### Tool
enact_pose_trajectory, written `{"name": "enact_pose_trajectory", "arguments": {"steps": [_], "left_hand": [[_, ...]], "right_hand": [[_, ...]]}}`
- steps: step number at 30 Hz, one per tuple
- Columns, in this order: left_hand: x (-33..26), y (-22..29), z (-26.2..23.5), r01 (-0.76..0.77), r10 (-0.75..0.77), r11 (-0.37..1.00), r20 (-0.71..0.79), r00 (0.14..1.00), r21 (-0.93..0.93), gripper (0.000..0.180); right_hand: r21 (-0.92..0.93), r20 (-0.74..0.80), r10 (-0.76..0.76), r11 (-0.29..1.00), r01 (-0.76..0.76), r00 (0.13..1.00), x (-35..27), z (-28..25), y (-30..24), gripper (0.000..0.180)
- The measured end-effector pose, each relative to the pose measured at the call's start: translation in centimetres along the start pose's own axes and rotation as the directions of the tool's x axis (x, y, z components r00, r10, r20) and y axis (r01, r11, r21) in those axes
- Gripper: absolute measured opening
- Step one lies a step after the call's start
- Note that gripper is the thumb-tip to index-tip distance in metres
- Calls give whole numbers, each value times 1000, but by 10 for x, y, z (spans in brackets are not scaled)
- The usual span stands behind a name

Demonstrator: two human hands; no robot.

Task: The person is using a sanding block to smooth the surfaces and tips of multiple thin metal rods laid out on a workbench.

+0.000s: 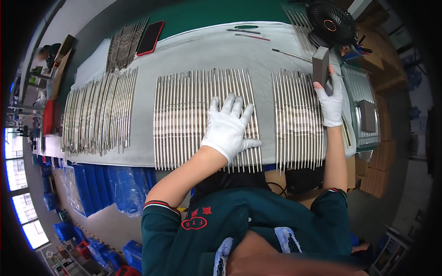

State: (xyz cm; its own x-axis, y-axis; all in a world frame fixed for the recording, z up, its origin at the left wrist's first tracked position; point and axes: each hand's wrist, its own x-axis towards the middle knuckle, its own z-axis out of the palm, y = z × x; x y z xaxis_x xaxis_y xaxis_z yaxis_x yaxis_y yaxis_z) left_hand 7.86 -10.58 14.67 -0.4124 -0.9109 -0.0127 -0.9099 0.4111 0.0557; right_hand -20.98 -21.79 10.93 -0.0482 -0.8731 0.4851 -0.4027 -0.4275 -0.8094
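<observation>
My left hand (227, 126), in a white glove, lies flat with fingers spread on the middle row of thin shiny metal rods (177, 101). At the right, my gloved right hand (332, 101) grips a dark grey rectangular block (320, 66) that looks like a sanding block, raised near the far end of the right-hand row of rods (297, 115). The rods in both rows lie side by side, pointing away from me. Another row of metal rods (101, 115) covers the left part of the white cloth (145, 115).
Far left on the table are a darker bundle of rods (125, 46) and a red-edged phone (151, 38). A black fan (330, 23) stands far right. A second grey block (367, 116) rests on a clear tray (353, 85). Pen-like tools (252, 37) lie at the back.
</observation>
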Motion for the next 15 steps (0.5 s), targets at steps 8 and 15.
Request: {"name": "enact_pose_trajectory", "arguments": {"steps": [8, 15], "left_hand": [[7, 9, 5, -54, 54, 998, 7, 999, -34, 95], [18, 24, 14, -134, 129, 982, -44, 991, -134, 93]], "right_hand": [[-14, -66, -2, 1000, 1, 998, -1, -1, -1, 63], [12, -79, 10, 1000, -9, 997, -2, -2, 2, 62]]}}
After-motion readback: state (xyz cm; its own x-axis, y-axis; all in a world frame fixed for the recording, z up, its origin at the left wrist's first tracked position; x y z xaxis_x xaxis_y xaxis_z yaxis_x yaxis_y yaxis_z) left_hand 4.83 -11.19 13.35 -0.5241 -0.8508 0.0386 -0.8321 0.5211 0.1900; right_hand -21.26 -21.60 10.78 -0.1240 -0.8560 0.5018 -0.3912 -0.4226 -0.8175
